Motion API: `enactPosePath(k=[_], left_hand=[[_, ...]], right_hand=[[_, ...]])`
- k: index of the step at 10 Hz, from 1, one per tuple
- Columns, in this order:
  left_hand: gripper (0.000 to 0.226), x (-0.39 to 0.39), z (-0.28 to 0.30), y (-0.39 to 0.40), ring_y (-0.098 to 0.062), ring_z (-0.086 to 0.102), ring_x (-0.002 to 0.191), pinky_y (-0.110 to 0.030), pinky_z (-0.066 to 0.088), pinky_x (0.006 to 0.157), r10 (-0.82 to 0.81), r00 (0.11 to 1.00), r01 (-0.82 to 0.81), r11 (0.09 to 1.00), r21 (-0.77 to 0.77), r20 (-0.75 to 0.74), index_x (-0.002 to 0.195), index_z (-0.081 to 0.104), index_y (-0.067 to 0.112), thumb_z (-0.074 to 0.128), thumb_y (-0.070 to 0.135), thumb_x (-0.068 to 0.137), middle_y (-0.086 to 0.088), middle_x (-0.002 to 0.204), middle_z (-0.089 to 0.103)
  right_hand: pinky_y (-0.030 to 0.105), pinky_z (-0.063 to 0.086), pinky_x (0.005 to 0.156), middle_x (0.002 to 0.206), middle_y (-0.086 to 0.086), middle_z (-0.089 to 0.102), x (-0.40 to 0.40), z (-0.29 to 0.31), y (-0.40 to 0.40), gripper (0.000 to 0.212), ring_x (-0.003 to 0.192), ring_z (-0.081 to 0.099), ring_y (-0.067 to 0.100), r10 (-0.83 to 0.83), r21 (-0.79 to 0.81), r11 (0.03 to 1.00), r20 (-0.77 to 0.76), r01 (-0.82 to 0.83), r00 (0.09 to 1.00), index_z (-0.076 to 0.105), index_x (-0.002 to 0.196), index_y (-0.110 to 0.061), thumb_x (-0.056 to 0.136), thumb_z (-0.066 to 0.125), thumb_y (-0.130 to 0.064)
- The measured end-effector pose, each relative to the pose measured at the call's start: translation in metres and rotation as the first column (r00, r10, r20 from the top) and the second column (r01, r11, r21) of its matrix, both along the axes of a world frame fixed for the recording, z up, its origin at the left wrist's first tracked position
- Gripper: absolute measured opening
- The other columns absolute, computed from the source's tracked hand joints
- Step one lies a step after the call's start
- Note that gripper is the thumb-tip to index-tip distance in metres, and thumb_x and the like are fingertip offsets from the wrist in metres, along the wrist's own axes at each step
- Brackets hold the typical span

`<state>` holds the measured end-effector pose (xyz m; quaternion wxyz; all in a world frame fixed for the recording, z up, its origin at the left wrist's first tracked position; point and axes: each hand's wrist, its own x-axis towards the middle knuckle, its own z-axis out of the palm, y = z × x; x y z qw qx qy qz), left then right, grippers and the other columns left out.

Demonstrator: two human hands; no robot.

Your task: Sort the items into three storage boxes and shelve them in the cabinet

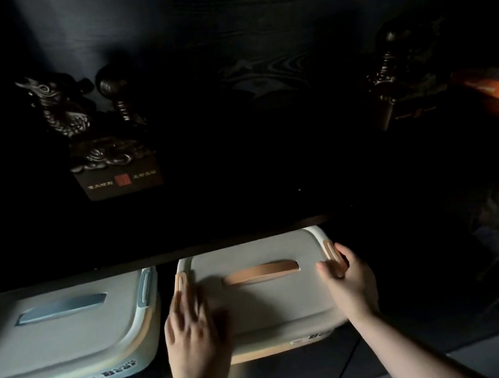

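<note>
Orange-trimmed storage box (258, 297) sits partway into the low cabinet shelf (236, 242), its far end under the shelf edge and its near end still sticking out toward the person. Its long axis runs left to right, with the lid handle (262, 272) lying the same way. Just left of it, a blue-trimmed box (65, 332) is already in place. The left hand (192, 336), blurred, lies flat and open on the lid's left side; the right hand (349, 277) curls around the right-hand latch. Both are on the box, so a straight push away looks likely.
</note>
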<state>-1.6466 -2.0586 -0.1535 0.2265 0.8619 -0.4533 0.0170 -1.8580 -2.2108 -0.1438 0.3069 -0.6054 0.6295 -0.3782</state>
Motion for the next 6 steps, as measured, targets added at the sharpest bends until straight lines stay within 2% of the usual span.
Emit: enactPosePath(k=[1, 2, 3, 4, 5, 6], left_hand=[[0.067, -0.009, -0.004, -0.001, -0.027, 0.035, 0.137, -0.044, 0.034, 0.105, 0.005, 0.999, -0.004, 1.0, -0.012, 0.037, 0.136, 0.049, 0.01, 0.034, 0.048, 0.082, -0.009, 0.144, 0.045], [0.063, -0.005, 0.0, -0.007, -0.025, 0.035, 0.136, -0.04, 0.033, 0.106, 0.013, 0.998, -0.009, 0.998, -0.068, 0.061, 0.134, 0.052, 0.014, 0.035, 0.046, 0.082, -0.007, 0.141, 0.048], [0.061, 0.002, 0.006, -0.015, -0.017, 0.025, 0.142, -0.037, 0.031, 0.107, -0.017, 0.997, 0.018, 1.0, -0.022, 0.074, 0.136, 0.047, 0.021, 0.032, 0.048, 0.083, -0.001, 0.149, 0.039], [0.062, 0.007, 0.006, -0.018, -0.013, 0.019, 0.144, -0.038, 0.031, 0.109, -0.003, 0.999, 0.002, 1.0, 0.024, 0.033, 0.14, 0.041, 0.026, 0.029, 0.049, 0.084, 0.006, 0.151, 0.034], [0.065, -0.006, 0.001, -0.007, -0.016, 0.017, 0.144, -0.037, 0.03, 0.11, 0.046, 0.995, -0.05, 0.998, -0.041, -0.087, 0.14, 0.041, 0.022, 0.027, 0.049, 0.082, 0.005, 0.15, 0.036], [0.053, -0.033, -0.004, 0.018, -0.018, 0.024, 0.141, -0.032, 0.026, 0.111, 0.011, 0.972, -0.062, 0.976, -0.208, -0.236, 0.137, 0.047, 0.017, 0.05, 0.038, 0.088, 0.001, 0.147, 0.04]], right_hand=[[0.028, 0.049, 0.074, 0.099, 0.004, 0.072, 0.0, -0.004, -0.007, 0.047, 0.092, 0.068, 0.024, 0.017, -0.016, 1.0, -0.02, -0.017, 1.0, 0.062, 0.122, -0.018, 0.079, 0.073, -0.03], [0.025, 0.044, 0.071, 0.099, 0.006, 0.072, 0.003, 0.0, -0.012, 0.047, 0.092, 0.067, 0.025, 0.029, -0.008, 1.0, -0.017, -0.029, 0.999, 0.06, 0.124, -0.017, 0.081, 0.072, -0.029], [0.025, 0.043, 0.078, 0.112, 0.012, 0.067, 0.01, 0.0, -0.017, 0.049, 0.101, 0.063, 0.028, 0.042, 0.001, 0.999, 0.035, -0.042, 0.998, 0.056, 0.129, -0.011, 0.084, 0.069, -0.025], [0.034, 0.042, 0.088, 0.127, 0.017, 0.057, 0.016, -0.005, -0.016, 0.057, 0.113, 0.054, 0.032, 0.083, 0.028, 0.996, -0.091, -0.08, 0.992, 0.044, 0.14, -0.013, 0.089, 0.062, -0.031], [0.036, 0.041, 0.089, 0.132, 0.013, 0.05, -0.004, -0.007, 0.005, 0.066, 0.118, 0.05, 0.031, 0.193, 0.057, 0.981, -0.192, -0.185, 0.962, 0.029, 0.149, -0.022, 0.091, 0.057, -0.037], [0.036, 0.05, 0.081, 0.125, 0.004, 0.052, -0.048, -0.018, 0.048, 0.063, 0.1, 0.061, 0.023, 0.349, 0.008, 0.937, -0.051, -0.349, 0.936, 0.036, 0.143, -0.03, 0.088, 0.065, -0.031]])
